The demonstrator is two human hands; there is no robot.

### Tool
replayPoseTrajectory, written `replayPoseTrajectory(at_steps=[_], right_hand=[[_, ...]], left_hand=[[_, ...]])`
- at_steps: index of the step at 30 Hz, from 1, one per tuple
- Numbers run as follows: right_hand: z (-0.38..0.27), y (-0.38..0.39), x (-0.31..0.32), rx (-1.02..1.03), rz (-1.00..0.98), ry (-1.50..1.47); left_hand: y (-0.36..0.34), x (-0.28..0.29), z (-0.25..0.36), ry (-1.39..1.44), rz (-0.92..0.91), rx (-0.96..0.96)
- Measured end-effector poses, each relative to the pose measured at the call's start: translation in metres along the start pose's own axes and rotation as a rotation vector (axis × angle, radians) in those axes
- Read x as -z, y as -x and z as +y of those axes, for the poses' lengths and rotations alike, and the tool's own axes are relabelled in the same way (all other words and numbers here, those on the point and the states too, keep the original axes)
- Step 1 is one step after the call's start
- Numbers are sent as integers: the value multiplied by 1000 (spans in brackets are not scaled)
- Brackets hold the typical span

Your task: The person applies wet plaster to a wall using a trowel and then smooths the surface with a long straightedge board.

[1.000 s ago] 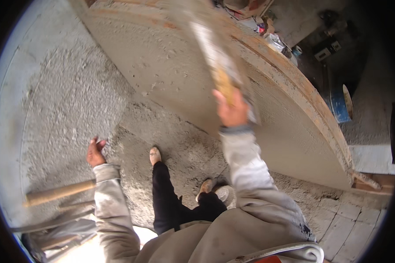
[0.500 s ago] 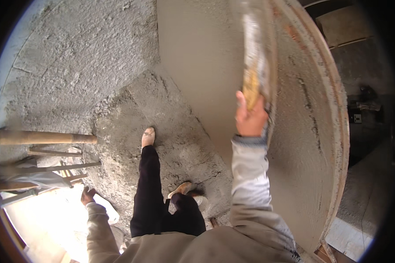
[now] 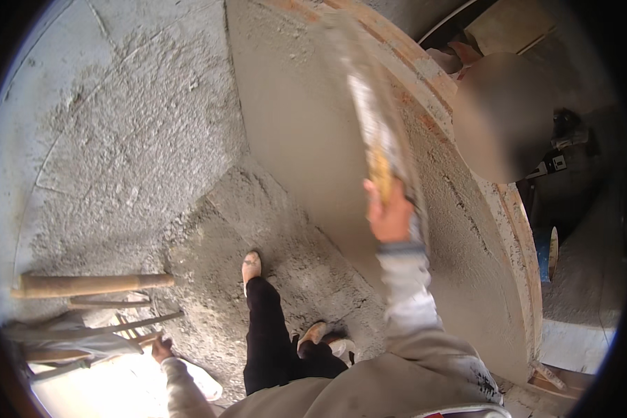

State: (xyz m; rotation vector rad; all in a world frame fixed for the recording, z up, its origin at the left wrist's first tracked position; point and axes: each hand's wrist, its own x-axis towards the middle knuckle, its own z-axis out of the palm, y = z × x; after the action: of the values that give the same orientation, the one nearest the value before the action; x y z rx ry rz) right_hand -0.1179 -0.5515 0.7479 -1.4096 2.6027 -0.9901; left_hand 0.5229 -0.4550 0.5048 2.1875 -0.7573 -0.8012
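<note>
My right hand (image 3: 390, 214) grips the yellow handle of a long plastering float (image 3: 369, 115), its fingers wrapped round it. The float's long blade, smeared by motion, slants up and to the left across a smooth grey wet plaster wall (image 3: 292, 132). It lies against or very close to the wall; I cannot tell which. At the lower left, my left hand (image 3: 162, 350) hangs away from the wall. It appears to hold nothing, with its fingers loosely bent and a little apart, near some wooden poles.
Wooden poles (image 3: 94, 284) lie at the left beside a bright patch. Rough grey rubble (image 3: 202, 251) covers the floor round my shoes (image 3: 252, 265). A curved plaster-stained edge (image 3: 498, 216) bounds the wall at right. Past it shows a blurred rounded shape (image 3: 505, 115) that I cannot make out.
My right hand and the float have come lower in the view, and the float's top now leans left. The whole view has shifted, and the blurred shape has appeared at the right.
</note>
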Motion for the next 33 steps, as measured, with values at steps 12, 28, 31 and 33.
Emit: replayPoseTrajectory(at_steps=[12,28,31,33], right_hand=[[-59,-79,-65,9,-55,176],[-44,-74,-106,-204,-171,251],[-98,-103,-90,-175,-10,-36],[-166,-158,-83,-197,130,-362]], left_hand=[[-54,-74,135,42,-163,51],[3,-210,294,127,-837,-394],[54,-244,396,216,-983,-576],[73,-246,433,335,-998,-511]])
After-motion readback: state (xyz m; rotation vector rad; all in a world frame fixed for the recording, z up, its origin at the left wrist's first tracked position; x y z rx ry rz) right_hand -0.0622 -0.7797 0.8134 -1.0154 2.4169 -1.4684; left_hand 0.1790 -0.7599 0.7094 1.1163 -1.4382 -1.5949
